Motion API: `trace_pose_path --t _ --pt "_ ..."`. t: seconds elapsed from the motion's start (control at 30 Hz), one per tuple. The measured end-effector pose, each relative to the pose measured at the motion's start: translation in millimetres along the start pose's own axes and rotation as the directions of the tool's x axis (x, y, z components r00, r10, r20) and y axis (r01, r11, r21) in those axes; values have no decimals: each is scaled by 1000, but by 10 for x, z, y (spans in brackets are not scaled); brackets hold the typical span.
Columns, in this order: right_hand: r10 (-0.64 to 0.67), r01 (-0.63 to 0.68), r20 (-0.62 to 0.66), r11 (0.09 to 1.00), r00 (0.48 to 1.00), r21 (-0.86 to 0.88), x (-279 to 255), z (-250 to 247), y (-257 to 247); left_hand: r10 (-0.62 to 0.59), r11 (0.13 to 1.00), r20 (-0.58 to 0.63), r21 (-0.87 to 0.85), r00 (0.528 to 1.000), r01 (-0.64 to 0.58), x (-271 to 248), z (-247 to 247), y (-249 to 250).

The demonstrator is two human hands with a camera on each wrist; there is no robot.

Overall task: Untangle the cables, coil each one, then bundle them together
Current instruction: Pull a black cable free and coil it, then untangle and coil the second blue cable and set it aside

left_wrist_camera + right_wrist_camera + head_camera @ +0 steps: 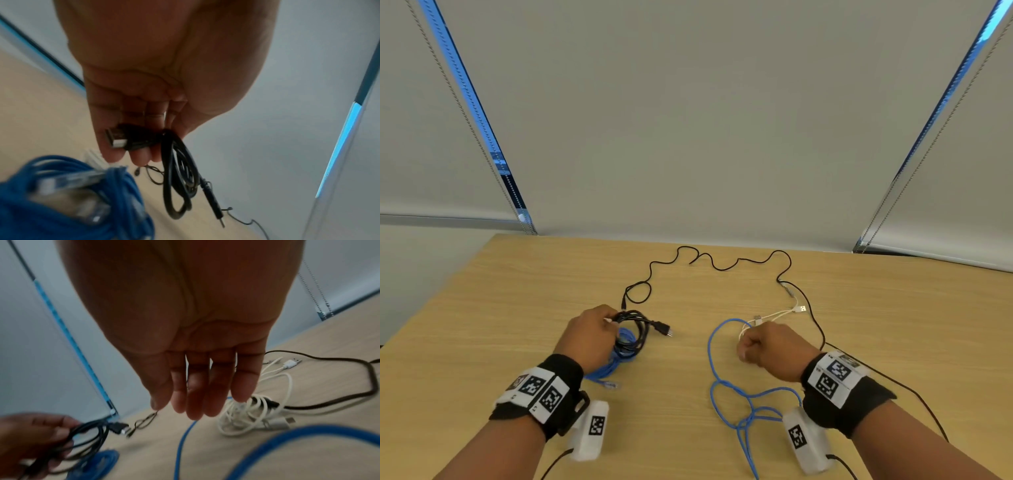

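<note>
My left hand (592,334) grips a coiled black cable (638,327) just above the table; its fingers (123,142) curl round the coil (176,178) and a USB plug (117,139). A coiled blue cable (621,353) lies under that hand, blurred and close in the left wrist view (61,194). My right hand (763,347) hovers over a loose white cable (774,317); its fingers (195,386) hang relaxed and hold nothing. The white cable (257,415) lies in a heap. A loose blue cable (726,387) loops from there to the near edge.
A thin black cable (722,265) snakes across the back of the wooden table (482,308). A thicker dark cable (816,325) runs off the right side past my right wrist. Roller blinds (688,120) with bead chains hang behind the table.
</note>
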State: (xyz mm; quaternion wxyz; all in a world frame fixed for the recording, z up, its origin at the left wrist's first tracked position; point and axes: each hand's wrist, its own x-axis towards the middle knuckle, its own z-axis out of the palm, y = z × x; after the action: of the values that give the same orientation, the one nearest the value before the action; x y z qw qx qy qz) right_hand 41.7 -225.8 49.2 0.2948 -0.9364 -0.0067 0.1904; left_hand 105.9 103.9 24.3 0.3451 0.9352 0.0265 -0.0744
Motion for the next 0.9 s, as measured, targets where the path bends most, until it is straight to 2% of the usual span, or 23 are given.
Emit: trace_pose_path --t 0.13,0.2,0.27,0.4,0.5,0.57,0.63,0.7,0.73,0.8,0.83,0.9 --pt "68 -25 134 954 989 -298 49 335 -31 -82 987 -43 137 996 87 71 -26 -204" --pt "111 -43 138 906 984 -422 56 454 -50 -73 977 -58 195 996 83 77 -2 -254" --pt "139 -65 126 881 982 -469 62 534 -36 -68 973 -94 212 993 87 78 12 -265" --pt "141 -78 107 889 984 -452 62 530 -7 -35 982 -146 180 989 62 62 30 -226" --pt "102 -66 83 932 991 -356 50 421 -26 38 981 -190 196 981 0 -2 35 -111" --pt "74 -62 39 966 996 -250 42 342 -36 136 977 -233 195 963 -91 -90 61 40" --pt "43 -44 -12 989 999 -142 30 264 -60 282 958 -243 129 928 -257 -205 139 227" --pt "15 -16 -40 999 999 -28 13 196 -96 371 927 -137 -2 919 -374 -344 272 434" --pt "3 -1 -47 1000 999 31 5 169 -120 380 921 -38 -81 924 -382 -408 357 532" --pt "-10 19 -63 989 998 149 -24 122 -166 347 929 194 -204 917 -309 -516 543 696" --pt "-14 29 -74 980 997 196 -38 104 -186 334 933 271 -229 903 -276 -551 640 753" --pt "-23 48 -105 969 994 241 -71 76 -213 315 919 297 -332 901 -212 -580 760 824"
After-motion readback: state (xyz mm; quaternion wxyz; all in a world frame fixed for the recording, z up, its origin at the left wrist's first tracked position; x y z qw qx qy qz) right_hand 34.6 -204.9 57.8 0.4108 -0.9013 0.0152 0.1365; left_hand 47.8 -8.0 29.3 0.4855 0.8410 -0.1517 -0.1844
